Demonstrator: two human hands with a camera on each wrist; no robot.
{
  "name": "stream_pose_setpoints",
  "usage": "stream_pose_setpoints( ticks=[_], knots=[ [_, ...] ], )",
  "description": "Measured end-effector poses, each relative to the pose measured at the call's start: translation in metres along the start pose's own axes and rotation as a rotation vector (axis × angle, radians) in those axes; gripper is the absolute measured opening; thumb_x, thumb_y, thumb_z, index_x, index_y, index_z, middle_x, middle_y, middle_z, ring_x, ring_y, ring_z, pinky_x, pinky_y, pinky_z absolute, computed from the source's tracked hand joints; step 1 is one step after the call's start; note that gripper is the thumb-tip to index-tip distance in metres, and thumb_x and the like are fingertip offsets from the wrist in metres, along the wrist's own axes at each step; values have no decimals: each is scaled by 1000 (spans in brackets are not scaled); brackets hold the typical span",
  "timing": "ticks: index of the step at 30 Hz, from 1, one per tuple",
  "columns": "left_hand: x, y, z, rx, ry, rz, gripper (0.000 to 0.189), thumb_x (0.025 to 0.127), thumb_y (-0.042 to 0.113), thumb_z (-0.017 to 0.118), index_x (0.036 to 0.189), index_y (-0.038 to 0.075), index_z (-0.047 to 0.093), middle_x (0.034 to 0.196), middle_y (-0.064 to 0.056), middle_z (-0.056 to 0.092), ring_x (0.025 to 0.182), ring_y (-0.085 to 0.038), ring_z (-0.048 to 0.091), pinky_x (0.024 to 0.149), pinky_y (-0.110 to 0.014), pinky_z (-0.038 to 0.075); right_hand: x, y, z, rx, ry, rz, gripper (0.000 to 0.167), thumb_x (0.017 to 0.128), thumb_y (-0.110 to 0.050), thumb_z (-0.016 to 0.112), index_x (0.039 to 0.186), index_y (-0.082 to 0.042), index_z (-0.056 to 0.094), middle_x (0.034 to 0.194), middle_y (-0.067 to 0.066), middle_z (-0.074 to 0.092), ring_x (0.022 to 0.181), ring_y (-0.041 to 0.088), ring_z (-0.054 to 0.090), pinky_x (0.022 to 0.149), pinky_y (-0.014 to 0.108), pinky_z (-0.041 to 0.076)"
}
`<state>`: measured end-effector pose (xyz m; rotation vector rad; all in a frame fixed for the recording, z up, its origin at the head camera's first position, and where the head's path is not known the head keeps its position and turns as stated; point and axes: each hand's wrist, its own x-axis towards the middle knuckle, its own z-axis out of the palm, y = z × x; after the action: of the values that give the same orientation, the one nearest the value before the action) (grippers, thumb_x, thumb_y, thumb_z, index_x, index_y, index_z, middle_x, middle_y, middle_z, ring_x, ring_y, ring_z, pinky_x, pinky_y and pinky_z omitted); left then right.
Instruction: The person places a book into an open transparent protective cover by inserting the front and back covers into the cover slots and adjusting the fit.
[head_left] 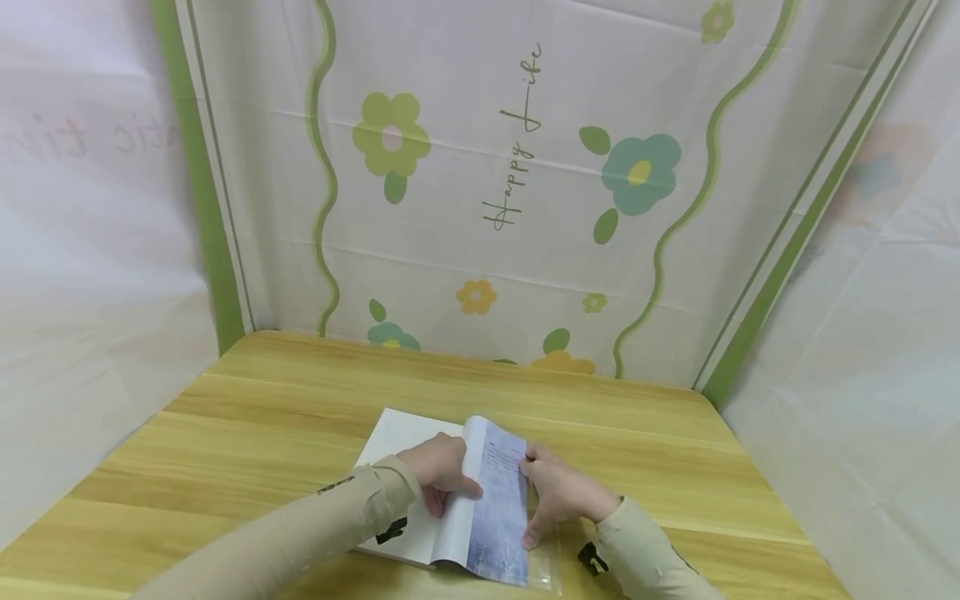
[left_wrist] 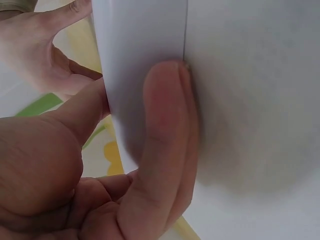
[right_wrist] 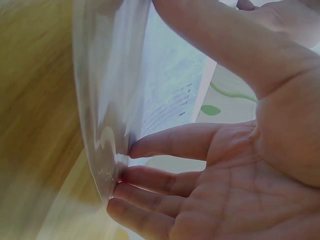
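Observation:
A book (head_left: 401,437) lies on the table with a white page face up on its left side. Its blue-purple printed cover flap (head_left: 498,500) spreads to the right, curving up at the fold. My left hand (head_left: 442,471) pinches the raised fold, thumb on one side and a bent finger (left_wrist: 167,105) on the other. Along the flap's right edge is my right hand (head_left: 558,492), thumb and fingers spread wide apart. Its nearly straight fingertips touch a clear plastic sleeve (right_wrist: 107,100), which also shows below the flap's right edge.
The wooden table (head_left: 225,467) extends around the book on all sides. Behind it hangs a white curtain (head_left: 450,242) printed with flowers, and pale fabric walls (head_left: 90,292) close in the left and right sides.

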<state>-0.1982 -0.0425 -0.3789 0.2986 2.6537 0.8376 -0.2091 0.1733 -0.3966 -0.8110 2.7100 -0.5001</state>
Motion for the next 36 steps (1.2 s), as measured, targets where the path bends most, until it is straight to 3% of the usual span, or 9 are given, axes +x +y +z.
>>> stream_pose_setpoints(
  ticks=[4,8,12,16,19,28,36],
  knots=[
    [0,0,1,37,8,6,36,82,21,82,74,1,53,50,-13,58,39,-22,61,41,-33,55,0,-2,0,3,1,-5,115,44,-29,99,132,20,45,138,29,39,124,40,43,107,52,37],
    [-1,-4,-2,33,-31,15,36,84,28,79,78,2,54,54,-12,60,42,-21,62,42,-31,55,0,-1,2,-3,7,-10,115,44,-30,99,132,20,46,137,29,40,124,40,43,107,51,38],
    [-1,-15,-10,-65,-157,16,39,89,36,72,81,2,57,62,-14,64,49,-23,66,47,-32,57,0,-1,4,-1,9,-13,117,44,-31,98,133,21,44,139,30,39,125,42,42,107,52,37],
    [2,-24,-18,-207,-316,10,41,93,35,68,82,-4,60,69,-20,67,56,-26,68,55,-36,60,0,-3,6,5,12,-22,117,45,-30,98,133,22,42,138,31,38,125,43,42,107,52,37],
    [6,-26,-20,-256,-377,3,40,95,32,67,83,-6,61,72,-23,67,57,-25,68,58,-36,60,0,-2,5,-1,13,-20,117,45,-30,98,134,22,42,139,30,37,126,42,42,107,52,36],
    [7,-20,-17,-234,-323,-51,38,92,30,71,83,-5,59,73,-23,67,57,-25,68,55,-34,60,-2,-1,3,22,11,-20,118,45,-31,98,134,21,42,143,34,34,129,46,39,107,54,35],
    [3,-13,-13,-170,-248,-49,39,90,30,73,83,-4,56,68,-22,66,59,-31,69,53,-36,59,-1,1,4,23,17,-23,115,44,-29,98,133,20,45,142,35,34,129,47,38,107,55,35]
  ],
)
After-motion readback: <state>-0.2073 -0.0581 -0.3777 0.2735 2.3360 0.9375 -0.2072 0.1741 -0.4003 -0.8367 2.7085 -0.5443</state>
